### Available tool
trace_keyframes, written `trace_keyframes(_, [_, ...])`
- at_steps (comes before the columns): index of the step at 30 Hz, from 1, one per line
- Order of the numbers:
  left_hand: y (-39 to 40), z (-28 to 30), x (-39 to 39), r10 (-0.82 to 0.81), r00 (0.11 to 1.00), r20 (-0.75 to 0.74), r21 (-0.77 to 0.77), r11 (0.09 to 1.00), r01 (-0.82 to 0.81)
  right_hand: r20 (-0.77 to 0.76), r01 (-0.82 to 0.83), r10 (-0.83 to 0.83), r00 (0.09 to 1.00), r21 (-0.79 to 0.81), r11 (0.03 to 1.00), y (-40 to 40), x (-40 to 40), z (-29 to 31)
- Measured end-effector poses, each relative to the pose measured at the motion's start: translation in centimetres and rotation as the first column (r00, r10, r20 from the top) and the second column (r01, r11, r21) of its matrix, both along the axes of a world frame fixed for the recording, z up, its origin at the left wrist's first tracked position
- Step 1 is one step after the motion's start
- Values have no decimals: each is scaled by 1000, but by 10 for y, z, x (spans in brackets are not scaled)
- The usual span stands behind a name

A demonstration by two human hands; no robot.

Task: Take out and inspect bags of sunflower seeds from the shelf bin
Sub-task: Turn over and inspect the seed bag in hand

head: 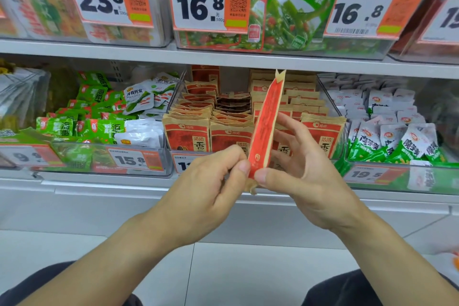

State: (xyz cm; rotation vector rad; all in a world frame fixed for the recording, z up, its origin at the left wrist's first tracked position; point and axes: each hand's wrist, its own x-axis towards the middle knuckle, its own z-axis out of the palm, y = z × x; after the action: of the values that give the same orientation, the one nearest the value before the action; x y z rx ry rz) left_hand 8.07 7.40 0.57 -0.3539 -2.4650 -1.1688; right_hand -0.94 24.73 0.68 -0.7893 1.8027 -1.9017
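One red and tan bag of sunflower seeds (267, 122) stands edge-on in front of the shelf, tilted a little to the right. My left hand (211, 181) pinches its lower end from the left with curled fingers. My right hand (300, 164) holds the same end from the right, thumb on the front edge and fingers spread behind the bag. Behind it, the clear shelf bin (173, 156) holds several rows of matching seed bags (188, 131) standing upright.
A bin of green and white snack packs (99, 126) sits to the left, and another with white and green packs (387, 131) to the right. An upper shelf (223, 57) carries bins with orange price tags. My knees show at the bottom over a pale tiled floor.
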Motion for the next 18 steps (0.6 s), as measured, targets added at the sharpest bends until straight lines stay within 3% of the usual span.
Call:
trace_keyframes(8, [-3,2,2,-8,1000,5,34,999,8,-39,-118,114,993,-129,985,2,-3,6])
trace_keyframes(13, [-9,6,2,21,1000,-16,82,996,-20,-130,4,-15,991,-77,997,-2,4,6])
trace_keyframes(18, [-11,0,-2,147,984,98,-9,989,-147,-314,204,-173,934,69,976,-4,7,3])
